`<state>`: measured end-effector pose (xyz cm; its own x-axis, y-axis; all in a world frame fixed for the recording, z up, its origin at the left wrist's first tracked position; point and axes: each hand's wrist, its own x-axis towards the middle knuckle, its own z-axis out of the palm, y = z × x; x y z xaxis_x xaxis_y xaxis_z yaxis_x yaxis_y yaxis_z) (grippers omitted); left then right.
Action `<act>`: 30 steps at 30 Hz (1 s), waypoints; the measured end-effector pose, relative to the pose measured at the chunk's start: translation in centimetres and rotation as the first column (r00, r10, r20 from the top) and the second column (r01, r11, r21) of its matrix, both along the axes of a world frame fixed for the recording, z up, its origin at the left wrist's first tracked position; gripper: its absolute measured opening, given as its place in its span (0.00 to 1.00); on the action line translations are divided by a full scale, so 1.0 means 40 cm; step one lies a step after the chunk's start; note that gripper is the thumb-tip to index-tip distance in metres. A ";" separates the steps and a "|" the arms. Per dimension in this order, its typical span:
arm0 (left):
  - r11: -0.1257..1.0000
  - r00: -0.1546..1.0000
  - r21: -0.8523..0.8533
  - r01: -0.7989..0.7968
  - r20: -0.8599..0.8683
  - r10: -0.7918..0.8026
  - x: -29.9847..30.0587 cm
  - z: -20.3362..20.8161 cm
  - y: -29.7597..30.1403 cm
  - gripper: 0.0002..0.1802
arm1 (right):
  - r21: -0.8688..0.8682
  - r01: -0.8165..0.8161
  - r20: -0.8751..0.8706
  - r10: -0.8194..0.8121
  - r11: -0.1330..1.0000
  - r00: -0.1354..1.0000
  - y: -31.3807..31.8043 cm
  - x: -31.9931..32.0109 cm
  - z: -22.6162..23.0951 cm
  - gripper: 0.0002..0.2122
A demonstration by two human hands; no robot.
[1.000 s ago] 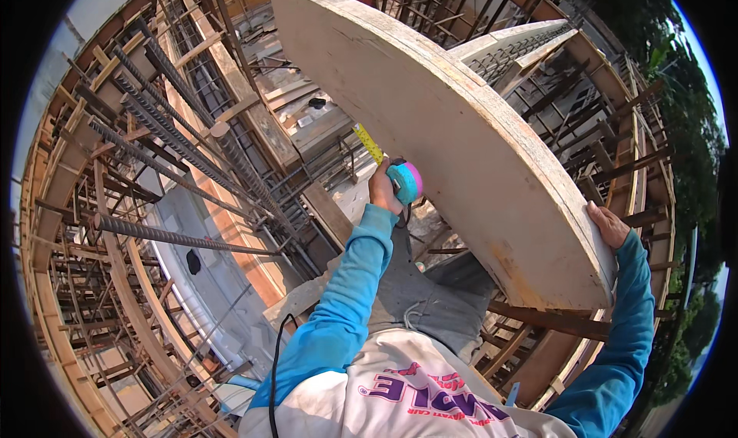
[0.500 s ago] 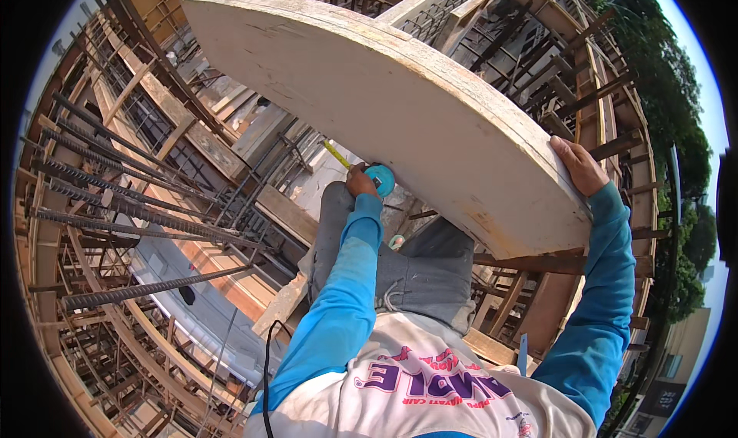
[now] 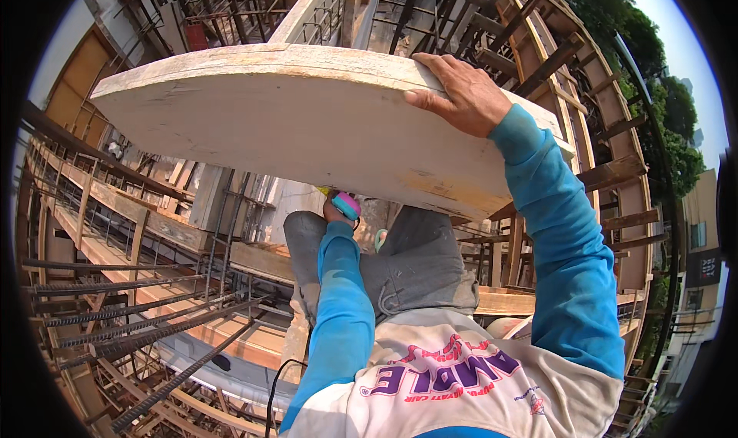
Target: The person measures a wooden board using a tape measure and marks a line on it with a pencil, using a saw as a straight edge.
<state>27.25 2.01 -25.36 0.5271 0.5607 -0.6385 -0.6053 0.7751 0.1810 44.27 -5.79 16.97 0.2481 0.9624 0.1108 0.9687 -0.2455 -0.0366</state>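
Note:
A large pale board with a curved edge spans the view in front of my chest, its long edge facing up. Over that upper edge, right of the middle, lies my right hand; the thumb rests along the edge and the other fingers bend over it, gripping the board. Below the board, by my left knee, my left hand is closed round a tape measure with a pink and turquoise case. A short bit of yellow blade shows beside it. The blade's far part is hidden behind the board.
Several ribbed steel bars jut in from the left above timber formwork. Wooden beams and posts stand at right. A narrow timber channel holding rebar runs away beyond the board. Trees lie past the right edge.
My right hand has moved from the board's right end up onto its top edge, nearer the middle. The board sits further left and more level in view. The tape measure remains in my left hand.

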 end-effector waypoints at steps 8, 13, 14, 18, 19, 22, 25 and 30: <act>0.996 0.997 0.085 0.022 0.072 -0.028 -0.004 0.010 0.003 0.14 | -0.091 -0.079 0.028 0.081 0.993 0.996 0.009 -0.095 0.082 0.44; 0.996 0.962 0.021 0.083 0.260 -0.086 -0.027 0.023 -0.031 0.16 | -0.061 -0.056 0.146 0.064 0.997 0.987 -0.022 -0.206 0.134 0.42; 0.994 0.962 0.092 0.066 0.257 -0.087 -0.016 -0.035 -0.046 0.17 | -0.049 -0.078 0.151 0.084 0.996 0.985 -0.029 -0.217 0.152 0.42; 0.999 0.968 -0.025 0.021 0.252 -0.014 -0.038 0.104 -0.177 0.17 | -0.061 -0.117 0.117 0.123 0.991 0.986 -0.116 -0.198 0.191 0.43; 0.998 0.960 -0.044 0.035 0.278 -0.021 -0.036 0.108 -0.209 0.17 | -0.071 -0.127 0.119 0.135 0.989 0.984 -0.143 -0.207 0.200 0.43; 0.996 0.964 -0.082 0.027 0.265 -0.004 -0.056 0.148 -0.289 0.16 | -0.106 -0.085 0.114 0.097 0.991 0.989 -0.221 -0.223 0.209 0.46; 0.999 0.977 -0.040 0.001 0.214 0.007 -0.058 0.140 -0.342 0.15 | -0.119 -0.088 0.120 0.103 0.989 0.987 -0.282 -0.242 0.217 0.46; 0.957 0.970 0.291 -0.020 0.239 -0.052 -0.026 -0.058 -0.402 0.13 | -0.069 -0.142 0.078 0.147 0.988 0.986 -0.349 -0.231 0.211 0.47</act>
